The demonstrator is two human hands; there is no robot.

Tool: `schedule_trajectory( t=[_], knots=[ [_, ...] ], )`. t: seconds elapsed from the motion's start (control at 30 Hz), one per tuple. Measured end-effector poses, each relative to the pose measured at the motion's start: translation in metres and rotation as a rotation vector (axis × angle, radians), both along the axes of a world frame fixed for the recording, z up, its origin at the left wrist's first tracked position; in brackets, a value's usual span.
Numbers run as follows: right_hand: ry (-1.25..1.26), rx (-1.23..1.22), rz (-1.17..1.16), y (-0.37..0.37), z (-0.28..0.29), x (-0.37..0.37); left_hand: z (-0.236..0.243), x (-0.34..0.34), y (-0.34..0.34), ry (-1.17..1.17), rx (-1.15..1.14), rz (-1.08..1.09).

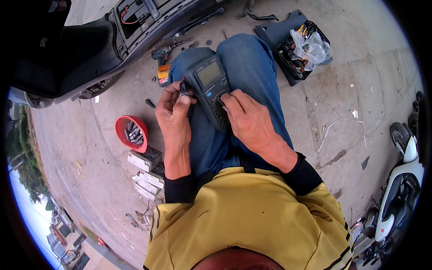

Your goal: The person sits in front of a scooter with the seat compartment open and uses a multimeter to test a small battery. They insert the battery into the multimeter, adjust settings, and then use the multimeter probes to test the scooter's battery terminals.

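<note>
A dark grey multimeter (pixel 210 90) with a blank-looking screen lies tilted across my thighs. My right hand (pixel 253 122) rests on its lower right part. The thumb and fingers of that hand are bent together at the rotary dial, which they mostly cover. Beside the meter's left edge, my left hand (pixel 174 107) pinches a small black connector-like part (pixel 183 87) between thumb and fingers. A short bit of red shows at the part's upper end, and something pale at its lower end. Its exact kind cannot be made out.
A scooter (pixel 85 58) with an opened body stands at upper left. Near it lie a power drill (pixel 163 53), a red bowl (pixel 118 128) of metal parts and several small boxes (pixel 143 159). A tool case (pixel 286 71) sits at upper right; a white motorbike (pixel 390 198) stands far right.
</note>
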State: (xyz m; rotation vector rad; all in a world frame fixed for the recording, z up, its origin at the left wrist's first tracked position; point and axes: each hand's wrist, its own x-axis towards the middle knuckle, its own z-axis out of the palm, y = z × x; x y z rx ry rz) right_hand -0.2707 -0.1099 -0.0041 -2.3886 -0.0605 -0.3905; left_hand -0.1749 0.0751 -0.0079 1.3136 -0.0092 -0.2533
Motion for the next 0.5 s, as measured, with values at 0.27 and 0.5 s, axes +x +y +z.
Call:
schedule_trajectory(
  t=[0.27,0.5],
  knots=[
    [-0.001,0.049,-0.026,0.0011,-0.0016,0.0009,-0.0053,0.0012,0.0047,-0.013,-0.033,0.009],
    [-0.011,0.154,-0.038,-0.0013,-0.0002,0.0031,-0.0037,0.0018,0.0053,0.036,-0.125,0.021]
  ],
)
